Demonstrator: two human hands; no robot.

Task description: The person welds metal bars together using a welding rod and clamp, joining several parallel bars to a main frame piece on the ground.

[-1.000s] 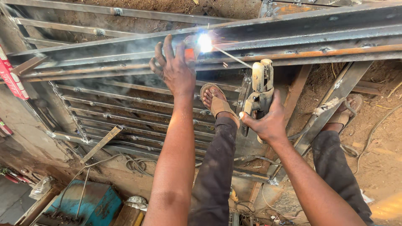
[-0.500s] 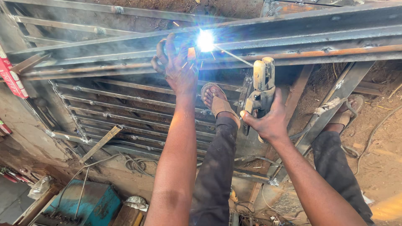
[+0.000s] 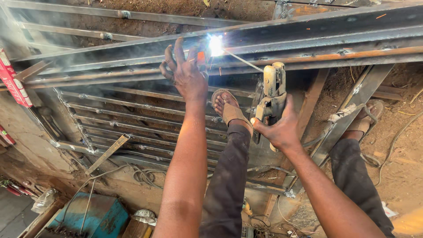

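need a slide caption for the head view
Right hand holds an electrode holder, arc lit on steel bars; left hand raised alongside.

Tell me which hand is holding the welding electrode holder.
The right hand grips the electrode holder; the left hand is open-fingered, raised beside the bright arc.

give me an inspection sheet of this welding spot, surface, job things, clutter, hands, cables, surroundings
surface: bare dirt ground, with a barred metal grille lying on it
job's things: long steel bars across the top; electrode holder with its rod tip at a bright arc; smoke drifting to the left
clutter: loose flat metal strip; blue box at lower left
grippers: left hand spread open beside the arc, empty; right hand gripping the electrode holder
cables: wire loops under the grille; cable on the dirt at right
surroundings: both sandalled feet stand on the metalwork; red object at the left edge
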